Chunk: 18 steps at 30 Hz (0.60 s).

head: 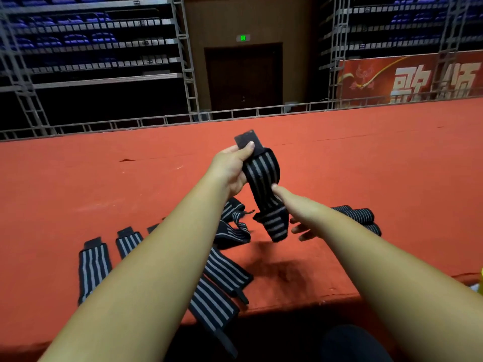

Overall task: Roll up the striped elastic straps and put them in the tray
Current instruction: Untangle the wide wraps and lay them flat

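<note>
A black strap with grey stripes (262, 178) hangs in the air above the red carpeted surface (104, 178). My left hand (231, 167) pinches its upper end, thumb on the black tab. My right hand (300, 207) touches the strap lower down with the thumb; the other fingers are spread below it. The strap's lower end dangles folded. Several more striped straps lie flat on the carpet at lower left (92, 267) and under my left forearm (224, 273). A loose tangled strap (232, 226) lies behind them. Rolled straps (360, 215) sit right of my right hand. No tray is in view.
The red surface ends at a front edge (287, 307) near me, with dark space below. A metal railing (235, 113) runs along its far edge. A yellow object (480, 280) peeks in at the right border.
</note>
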Available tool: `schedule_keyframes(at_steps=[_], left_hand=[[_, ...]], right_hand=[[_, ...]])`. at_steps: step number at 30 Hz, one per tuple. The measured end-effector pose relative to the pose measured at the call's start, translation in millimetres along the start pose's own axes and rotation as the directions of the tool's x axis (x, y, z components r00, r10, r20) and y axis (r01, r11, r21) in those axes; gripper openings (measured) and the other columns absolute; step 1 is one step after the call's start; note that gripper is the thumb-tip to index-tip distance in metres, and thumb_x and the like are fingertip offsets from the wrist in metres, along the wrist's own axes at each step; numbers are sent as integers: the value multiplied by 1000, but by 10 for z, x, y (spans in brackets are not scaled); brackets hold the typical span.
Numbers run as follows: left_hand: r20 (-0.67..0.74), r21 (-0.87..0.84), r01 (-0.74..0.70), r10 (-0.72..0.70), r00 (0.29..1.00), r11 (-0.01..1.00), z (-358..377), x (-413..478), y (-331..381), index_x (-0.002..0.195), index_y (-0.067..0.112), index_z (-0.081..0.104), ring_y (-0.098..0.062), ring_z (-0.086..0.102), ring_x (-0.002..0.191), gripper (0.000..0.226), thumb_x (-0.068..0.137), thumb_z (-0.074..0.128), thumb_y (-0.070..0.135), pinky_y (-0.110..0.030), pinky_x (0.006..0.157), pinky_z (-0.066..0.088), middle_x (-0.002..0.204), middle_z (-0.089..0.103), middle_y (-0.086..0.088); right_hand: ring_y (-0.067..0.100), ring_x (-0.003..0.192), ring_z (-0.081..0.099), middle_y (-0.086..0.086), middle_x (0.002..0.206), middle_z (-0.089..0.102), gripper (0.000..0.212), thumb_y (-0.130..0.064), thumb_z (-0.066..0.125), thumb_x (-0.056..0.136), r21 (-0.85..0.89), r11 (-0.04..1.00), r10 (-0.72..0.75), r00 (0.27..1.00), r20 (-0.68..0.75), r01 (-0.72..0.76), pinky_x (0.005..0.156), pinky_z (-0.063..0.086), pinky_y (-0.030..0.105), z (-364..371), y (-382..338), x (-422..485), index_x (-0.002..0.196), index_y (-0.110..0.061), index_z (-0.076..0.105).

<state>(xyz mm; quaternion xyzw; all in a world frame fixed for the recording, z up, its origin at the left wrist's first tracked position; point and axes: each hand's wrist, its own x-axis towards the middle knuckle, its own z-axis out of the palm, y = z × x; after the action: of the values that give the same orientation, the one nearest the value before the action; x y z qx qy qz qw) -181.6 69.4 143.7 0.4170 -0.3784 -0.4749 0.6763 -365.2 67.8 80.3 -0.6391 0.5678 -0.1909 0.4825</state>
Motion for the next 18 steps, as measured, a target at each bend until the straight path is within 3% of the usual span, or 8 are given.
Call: schedule_keyframes(at_steps=[3, 5, 8, 10, 12, 13, 15, 18], left_hand=[[-6, -16, 39, -39, 999, 999, 14, -2, -11, 138, -8, 62, -32, 79, 97, 42, 101, 74, 8, -39, 81, 69, 115, 78, -25], [-24, -5, 47, -47, 999, 999, 7, 18, -49, 133, -8, 65, -28, 80, 85, 38, 100, 75, 8, -36, 74, 68, 105, 78, -20], [-135, 262, -31, 68, 989, 965, -140, 77, -87, 111, 5, 75, -30, 80, 89, 25, 98, 81, 25, -43, 81, 68, 99, 82, -12], [-157, 653, -112, 278, 948, 749, -317, 116, -52, 94, 15, 78, -27, 79, 84, 32, 91, 83, 46, -42, 79, 63, 86, 81, -3], [-179, 804, -88, 381, 907, 587, -468, 109, 2, 80, 14, 69, -25, 65, 64, 44, 89, 81, 55, -37, 61, 51, 70, 72, 2], [-204, 791, -81, 388, 899, 606, -529, 115, 32, 79, 14, 62, -25, 55, 56, 46, 91, 80, 54, -35, 55, 44, 67, 64, 0], [-269, 605, -103, 324, 907, 789, -597, 107, 122, 90, 14, 60, -23, 51, 51, 34, 98, 79, 40, -30, 46, 41, 73, 61, -6], [-285, 305, -157, 247, 926, 939, -640, 66, 266, 114, 14, 65, -28, 80, 76, 16, 103, 75, 19, -33, 65, 65, 106, 78, -15]], right_hand=[[35, 103, 72, 11, 122, 69, 59, -58, 54, 90, -119, 990, -81, 995, -65, 73, 90, 58, 43, 40, -64, 75, 125, -13, 68], [36, 100, 78, 15, 114, 76, 43, -38, 51, 91, -125, 986, -119, 990, -75, 109, 84, 59, 43, 130, -107, 116, 115, -9, 71], [27, 83, 78, 7, 100, 77, 21, -19, 45, 106, 56, 985, -160, 985, -58, 163, 80, 60, 47, 269, -151, 115, 111, -17, 65], [29, 87, 78, 7, 101, 77, 17, -23, 45, 112, 83, 970, -224, 972, -75, 230, 78, 63, 50, 310, -142, 163, 112, -26, 62], [31, 93, 77, 10, 103, 77, 17, -27, 48, 111, 111, 951, -272, 951, -147, 290, 78, 65, 54, 322, -145, 200, 108, -31, 64], [32, 94, 76, 10, 103, 76, 16, -27, 50, 112, 177, 935, -280, 945, -167, 308, 78, 66, 56, 315, -154, 223, 107, -31, 66], [32, 89, 75, 12, 102, 76, 14, -27, 54, 113, 396, 862, -284, 949, -137, 315, 76, 67, 55, 312, -183, 247, 110, -26, 68], [33, 88, 74, 13, 102, 73, 12, -20, 55, 114, 632, 722, -334, 942, -35, 280, 76, 66, 59, 324, -216, 262, 115, -21, 67]])
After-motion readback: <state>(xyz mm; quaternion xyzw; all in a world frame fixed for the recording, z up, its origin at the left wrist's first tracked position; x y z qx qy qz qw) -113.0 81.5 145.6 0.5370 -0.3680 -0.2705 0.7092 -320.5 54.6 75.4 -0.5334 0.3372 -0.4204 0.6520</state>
